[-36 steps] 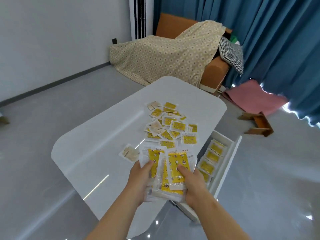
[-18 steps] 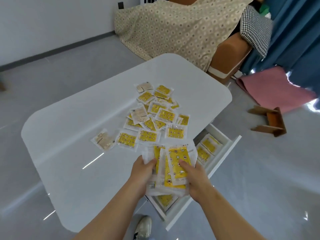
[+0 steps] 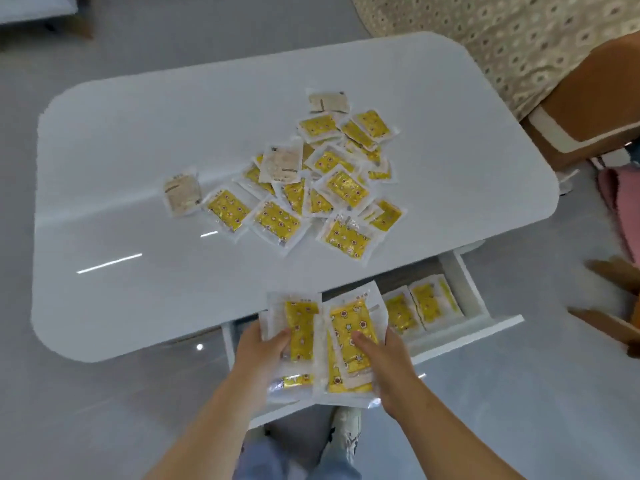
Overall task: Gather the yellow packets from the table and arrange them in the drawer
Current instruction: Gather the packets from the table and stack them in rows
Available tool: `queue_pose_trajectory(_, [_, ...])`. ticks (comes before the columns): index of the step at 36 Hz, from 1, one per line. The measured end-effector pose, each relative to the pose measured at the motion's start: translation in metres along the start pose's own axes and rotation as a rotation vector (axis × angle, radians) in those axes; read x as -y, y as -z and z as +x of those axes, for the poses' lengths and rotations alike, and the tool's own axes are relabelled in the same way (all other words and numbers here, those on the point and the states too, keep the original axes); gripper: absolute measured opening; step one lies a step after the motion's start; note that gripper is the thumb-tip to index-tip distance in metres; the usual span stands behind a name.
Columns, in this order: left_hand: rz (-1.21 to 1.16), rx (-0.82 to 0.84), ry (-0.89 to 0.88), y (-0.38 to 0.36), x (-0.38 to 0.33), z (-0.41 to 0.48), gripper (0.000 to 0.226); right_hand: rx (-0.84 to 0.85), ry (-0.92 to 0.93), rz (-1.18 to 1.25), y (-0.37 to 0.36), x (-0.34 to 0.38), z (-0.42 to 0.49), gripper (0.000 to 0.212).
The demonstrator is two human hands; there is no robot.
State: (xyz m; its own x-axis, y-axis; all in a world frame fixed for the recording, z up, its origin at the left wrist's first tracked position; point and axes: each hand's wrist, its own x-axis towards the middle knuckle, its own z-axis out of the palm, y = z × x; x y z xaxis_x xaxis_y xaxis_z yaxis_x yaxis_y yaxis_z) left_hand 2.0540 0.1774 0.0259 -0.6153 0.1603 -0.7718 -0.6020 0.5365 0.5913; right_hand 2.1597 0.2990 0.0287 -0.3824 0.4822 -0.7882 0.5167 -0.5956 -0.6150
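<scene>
A stack of yellow packets (image 3: 349,327) in clear wrappers is held by both hands above the open white drawer (image 3: 498,323). My left hand (image 3: 263,351) grips the stack's left side with its thumb on top. My right hand (image 3: 384,355) grips the right side. Several more yellow packets (image 3: 332,188) lie scattered in a loose pile on the white table (image 3: 138,150), a few turned pale side up. In the drawer's right part, packets (image 3: 419,308) stand in a row. The stack and hands hide the drawer's left part.
An orange sofa (image 3: 585,109) under a patterned cover (image 3: 502,36) stands past the table's far right corner. A pink mat (image 3: 623,202) and a wooden stool (image 3: 613,306) lie on the grey floor at the right. My legs and shoes (image 3: 346,431) show below the drawer.
My view has tilted down and swung around the table. Both hands have carried the stack from over the table's edge to above the open drawer.
</scene>
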Motion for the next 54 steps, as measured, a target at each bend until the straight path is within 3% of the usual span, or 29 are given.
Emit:
queue_pose_trajectory(3, [-0.004, -0.056, 0.066, -0.003, 0.024, 0.019, 0.009, 0.017, -0.017, -0.068, 0.007, -0.016, 0.022, 0.026])
queue_pose_trajectory(6, [-0.028, -0.110, 0.114, -0.003, 0.047, 0.041, 0.027, -0.004, -0.044, -0.143, 0.005, -0.033, 0.048, 0.028])
queue_pose_trajectory(15, [-0.069, -0.260, 0.162, -0.013, 0.113, 0.128, 0.022, 0.065, -0.097, -0.297, -0.020, -0.077, 0.142, 0.023])
queue_pose_trajectory(20, [-0.006, -0.168, 0.206, -0.016, 0.143, 0.165, 0.022, 0.089, -0.114, -0.403, -0.030, -0.106, 0.184, 0.025])
queue_pose_trajectory(25, [0.232, -0.144, 0.218, -0.022, 0.163, 0.189, 0.050, 0.115, -0.108, -0.497, -0.036, -0.124, 0.206, 0.032])
queue_pose_trajectory(27, [0.322, -0.158, 0.157, -0.023, 0.165, 0.190, 0.050, 0.082, -0.052, -0.624, -0.036, -0.126, 0.210, 0.039])
queue_pose_trajectory(31, [0.528, -0.189, -0.013, -0.025, 0.167, 0.187, 0.064, 0.002, 0.101, -0.915, -0.038, -0.133, 0.214, 0.030])
queue_pose_trajectory(34, [0.657, -0.208, -0.036, -0.026, 0.170, 0.183, 0.078, -0.026, 0.125, -1.053, -0.034, -0.134, 0.211, 0.044])
queue_pose_trajectory(40, [1.056, -0.304, -0.124, -0.036, 0.174, 0.178, 0.058, -0.103, 0.218, -1.512, -0.020, -0.131, 0.205, 0.060])
queue_pose_trajectory(43, [1.116, -0.312, -0.244, -0.038, 0.177, 0.185, 0.074, -0.065, 0.174, -1.641, -0.016, -0.126, 0.208, 0.057])
queue_pose_trajectory(45, [1.177, -0.220, -0.295, -0.040, 0.170, 0.187, 0.093, -0.012, 0.144, -1.691, -0.014, -0.123, 0.210, 0.054])
queue_pose_trajectory(49, [1.222, 0.013, -0.267, -0.043, 0.171, 0.192, 0.091, 0.103, 0.107, -1.706, -0.009, -0.118, 0.216, 0.042])
queue_pose_trajectory(54, [1.236, -0.002, -0.255, -0.038, 0.178, 0.193, 0.095, 0.158, -0.004, -1.528, 0.002, -0.114, 0.223, 0.025])
